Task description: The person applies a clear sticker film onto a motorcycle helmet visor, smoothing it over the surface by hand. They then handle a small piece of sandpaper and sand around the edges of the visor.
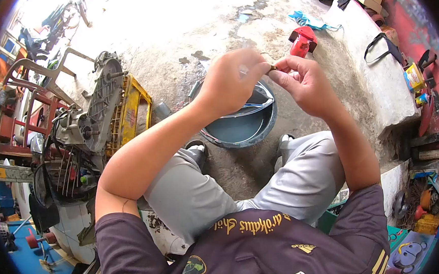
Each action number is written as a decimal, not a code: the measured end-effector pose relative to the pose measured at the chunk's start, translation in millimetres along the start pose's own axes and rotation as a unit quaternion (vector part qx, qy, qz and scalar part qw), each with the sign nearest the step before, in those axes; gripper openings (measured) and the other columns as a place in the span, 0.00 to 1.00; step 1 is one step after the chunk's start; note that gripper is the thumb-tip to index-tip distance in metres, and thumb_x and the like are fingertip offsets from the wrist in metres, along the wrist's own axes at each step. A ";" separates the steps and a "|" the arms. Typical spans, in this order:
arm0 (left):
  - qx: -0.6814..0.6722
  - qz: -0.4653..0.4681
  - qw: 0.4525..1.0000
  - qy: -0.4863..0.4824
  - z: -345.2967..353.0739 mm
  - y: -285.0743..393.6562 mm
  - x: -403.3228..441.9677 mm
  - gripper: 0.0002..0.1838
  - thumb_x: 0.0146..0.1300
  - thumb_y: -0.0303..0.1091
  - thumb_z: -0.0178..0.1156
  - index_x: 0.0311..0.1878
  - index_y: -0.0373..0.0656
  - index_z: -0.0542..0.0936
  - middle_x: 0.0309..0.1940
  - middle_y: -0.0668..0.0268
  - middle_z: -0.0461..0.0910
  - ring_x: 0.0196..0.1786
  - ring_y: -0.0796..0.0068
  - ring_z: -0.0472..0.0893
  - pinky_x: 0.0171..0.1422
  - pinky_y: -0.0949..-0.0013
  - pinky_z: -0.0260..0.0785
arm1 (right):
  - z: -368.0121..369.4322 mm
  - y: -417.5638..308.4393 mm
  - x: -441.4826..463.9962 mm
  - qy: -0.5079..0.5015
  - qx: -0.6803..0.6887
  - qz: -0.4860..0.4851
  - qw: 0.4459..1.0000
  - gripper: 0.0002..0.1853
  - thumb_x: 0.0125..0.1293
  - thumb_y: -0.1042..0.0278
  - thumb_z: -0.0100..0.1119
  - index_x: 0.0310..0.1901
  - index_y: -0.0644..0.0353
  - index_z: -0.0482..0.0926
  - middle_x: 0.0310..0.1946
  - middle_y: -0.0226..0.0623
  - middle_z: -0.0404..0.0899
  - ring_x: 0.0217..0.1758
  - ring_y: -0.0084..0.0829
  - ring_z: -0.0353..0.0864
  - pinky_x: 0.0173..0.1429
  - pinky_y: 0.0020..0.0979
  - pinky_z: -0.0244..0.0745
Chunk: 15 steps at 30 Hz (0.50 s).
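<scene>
Both hands meet above a dark round basin (237, 130) on the floor between my feet. My left hand (231, 80), slightly smeared by motion, has its fingers closed at one end of a small dark piece (273, 68). The thumb and fingers of my right hand (301, 83) pinch around its other end. The piece is too small and too covered to name. Inside the basin, below my left hand, lies a pale, bluish strip-like thing (258, 105), partly hidden by that hand.
A metal engine casing (107, 94) stands at the left beside a yellow crate (131, 110). Ahead on the right, a red container (302, 40) stands near a blue cloth (309, 19). A white ledge (378, 75) with a black strap runs along the right.
</scene>
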<state>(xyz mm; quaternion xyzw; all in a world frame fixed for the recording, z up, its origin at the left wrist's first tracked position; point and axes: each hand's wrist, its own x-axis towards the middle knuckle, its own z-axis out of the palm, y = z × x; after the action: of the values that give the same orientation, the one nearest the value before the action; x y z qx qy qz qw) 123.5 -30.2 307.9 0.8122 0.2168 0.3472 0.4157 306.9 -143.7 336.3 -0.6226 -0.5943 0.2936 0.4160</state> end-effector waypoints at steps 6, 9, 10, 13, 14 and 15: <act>-0.009 -0.036 0.999 -0.007 1.2 4.5 -2.0 0.12 0.77 0.39 0.66 0.48 0.39 0.88 0.36 0.66 0.89 0.40 0.76 0.79 0.50 0.67 0.74 | 4.0 4.0 0.2 0.005 0.009 -0.009 1.000 0.14 0.77 0.64 0.68 0.50 0.69 0.88 0.39 0.39 0.90 0.42 0.24 0.86 0.51 0.33 0.82; -0.011 -0.021 1.000 -0.003 1.8 0.1 -1.9 0.12 0.77 0.39 0.65 0.49 0.39 0.88 0.35 0.67 0.88 0.40 0.78 0.79 0.49 0.68 0.74 | 6.5 10.1 1.3 0.012 0.020 -0.022 0.999 0.14 0.77 0.64 0.68 0.51 0.69 0.88 0.39 0.40 0.90 0.41 0.25 0.86 0.50 0.33 0.82; -0.011 -0.021 1.000 -0.003 1.8 0.2 -2.2 0.12 0.77 0.39 0.65 0.49 0.39 0.88 0.35 0.67 0.88 0.40 0.78 0.79 0.49 0.68 0.74 | 6.7 10.8 1.5 0.017 0.010 -0.032 0.999 0.14 0.77 0.64 0.68 0.51 0.69 0.88 0.39 0.40 0.90 0.41 0.25 0.86 0.50 0.33 0.81; -0.031 -0.037 0.999 -0.007 0.7 2.1 -2.1 0.13 0.77 0.39 0.66 0.48 0.38 0.88 0.34 0.67 0.88 0.40 0.79 0.78 0.49 0.69 0.73 | 4.4 12.5 2.5 0.022 -0.016 -0.044 0.999 0.13 0.77 0.64 0.68 0.49 0.69 0.88 0.38 0.40 0.89 0.40 0.24 0.85 0.48 0.32 0.80; -0.026 -0.042 0.999 -0.010 0.3 2.5 -1.0 0.13 0.77 0.40 0.66 0.48 0.39 0.89 0.35 0.67 0.88 0.40 0.79 0.78 0.49 0.69 0.73 | 3.7 11.3 2.4 0.021 -0.016 -0.044 0.999 0.13 0.77 0.64 0.68 0.49 0.69 0.88 0.38 0.40 0.89 0.40 0.24 0.85 0.48 0.32 0.80; -0.021 -0.046 0.999 -0.013 0.1 2.7 -0.3 0.13 0.77 0.41 0.67 0.48 0.39 0.90 0.35 0.67 0.89 0.40 0.79 0.79 0.50 0.69 0.73 | 2.5 9.0 1.8 0.030 -0.021 -0.032 0.999 0.13 0.77 0.65 0.67 0.49 0.69 0.88 0.38 0.40 0.88 0.40 0.24 0.84 0.48 0.32 0.79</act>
<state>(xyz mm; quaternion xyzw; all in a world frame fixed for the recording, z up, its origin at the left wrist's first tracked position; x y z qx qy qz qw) 123.5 -32.0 309.9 0.7968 0.2411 0.3214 0.4513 309.4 -141.0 327.6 -0.6204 -0.6070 0.2495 0.4295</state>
